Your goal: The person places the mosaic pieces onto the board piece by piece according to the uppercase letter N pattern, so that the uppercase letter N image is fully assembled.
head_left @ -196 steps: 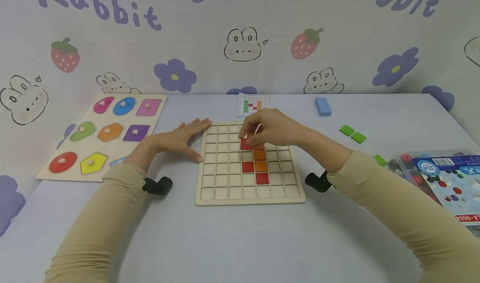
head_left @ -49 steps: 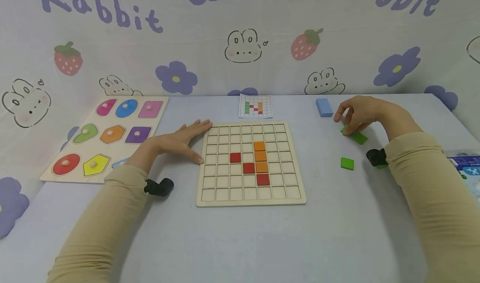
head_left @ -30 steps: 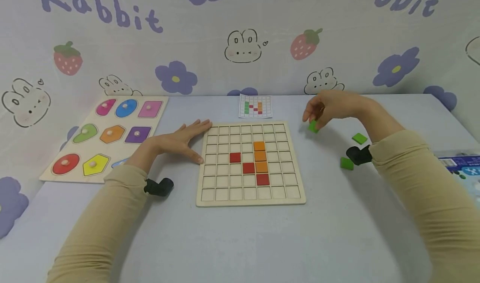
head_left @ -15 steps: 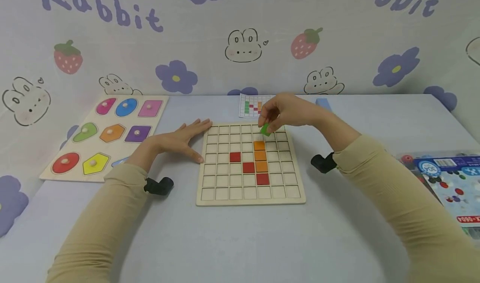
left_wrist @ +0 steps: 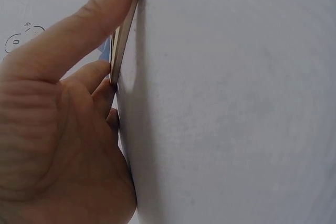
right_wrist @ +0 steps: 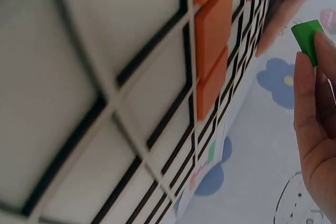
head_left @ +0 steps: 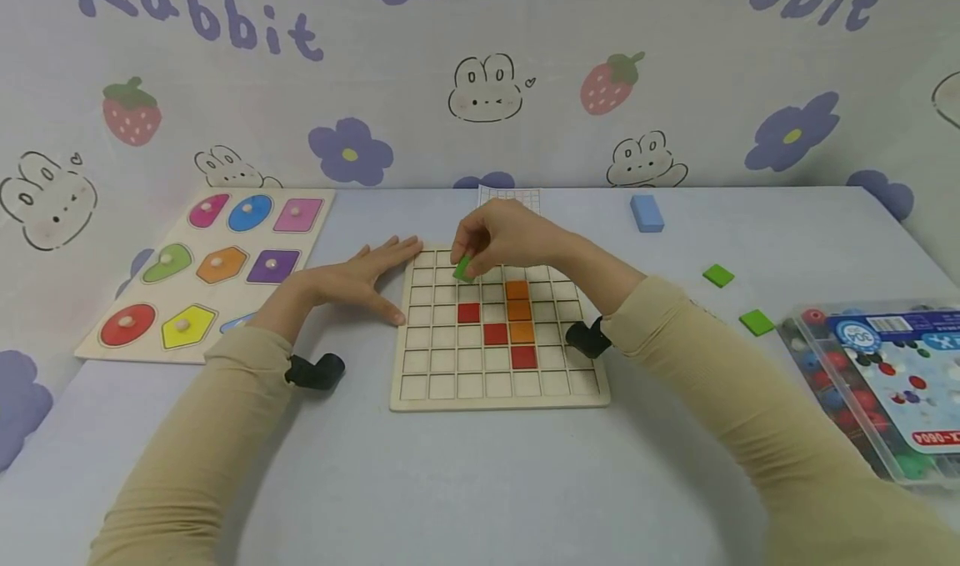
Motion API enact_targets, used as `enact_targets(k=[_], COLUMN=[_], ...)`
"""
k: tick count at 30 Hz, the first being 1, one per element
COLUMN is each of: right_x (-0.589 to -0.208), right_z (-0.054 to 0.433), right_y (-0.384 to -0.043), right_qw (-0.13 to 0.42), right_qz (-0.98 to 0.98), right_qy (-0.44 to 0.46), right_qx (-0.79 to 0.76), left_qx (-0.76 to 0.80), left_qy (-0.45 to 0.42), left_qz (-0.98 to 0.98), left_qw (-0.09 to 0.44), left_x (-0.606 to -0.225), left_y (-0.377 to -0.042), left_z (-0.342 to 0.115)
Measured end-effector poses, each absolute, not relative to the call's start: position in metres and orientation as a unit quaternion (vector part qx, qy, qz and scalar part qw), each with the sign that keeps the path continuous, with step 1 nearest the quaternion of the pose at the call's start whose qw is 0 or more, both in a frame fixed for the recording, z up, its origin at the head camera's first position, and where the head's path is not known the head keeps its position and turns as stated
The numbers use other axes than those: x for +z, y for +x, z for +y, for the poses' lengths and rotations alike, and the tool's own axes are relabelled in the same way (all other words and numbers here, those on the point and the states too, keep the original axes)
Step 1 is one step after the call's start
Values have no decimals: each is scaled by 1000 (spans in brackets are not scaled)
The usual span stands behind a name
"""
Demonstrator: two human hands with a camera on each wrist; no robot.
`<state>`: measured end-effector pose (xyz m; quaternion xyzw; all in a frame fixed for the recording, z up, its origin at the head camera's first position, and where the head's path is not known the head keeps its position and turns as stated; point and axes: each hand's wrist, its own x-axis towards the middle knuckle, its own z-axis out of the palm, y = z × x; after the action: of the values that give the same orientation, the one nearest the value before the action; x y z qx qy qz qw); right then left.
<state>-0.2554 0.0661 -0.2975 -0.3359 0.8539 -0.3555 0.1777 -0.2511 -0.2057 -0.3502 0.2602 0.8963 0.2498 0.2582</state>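
My right hand pinches a green square tile between thumb and fingers, over the upper part of the wooden grid board. In the right wrist view the green tile is tilted at the fingertips, off the board. Fingers spread, my left hand rests at the board's left edge; its thumb touches that edge. Within the grid lie three red tiles on a diagonal and a column of three orange tiles. A printed grid card behind the board is partly hidden by my right hand.
Two loose green tiles lie to the right, with a blue block farther back. A clear box of coloured beads stands at the right edge. A knobbed shape puzzle lies on the left, beyond the left forearm.
A red tile was set into the grid earlier. Since then my right hand has picked a green tile from the right side and carried it left over the board. My left hand stays put.
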Motion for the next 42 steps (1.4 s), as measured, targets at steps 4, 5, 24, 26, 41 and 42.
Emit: enact_targets(k=[4,5,24,26,41,42], right_x=[-301,-301,-310,-310,-310,-310], right_z=[51,49,28,28,27,27], right_y=[-254,-254,-252,-251,-250,-250], right_qw=[174,175,173,169,172,173], right_qz=[859,861,887,888,886,887], right_qy=[-338,-338,-344,-345,-359,-358], right_qx=[-342,-338,-253,-251,-238,-236], left_qx=[251,252,254,254,250,251], left_qy=[262,262,271,272,275,275], left_qz=[895,895,892,892,894,893], left_qw=[259,259,257,256,252,252], left_x=[-351,-351,-351,-351,-353,-353], left_y=[-251,-251,-251,-251,-252,-252], left_z=[-206,-207,-209,-208,-207,-207])
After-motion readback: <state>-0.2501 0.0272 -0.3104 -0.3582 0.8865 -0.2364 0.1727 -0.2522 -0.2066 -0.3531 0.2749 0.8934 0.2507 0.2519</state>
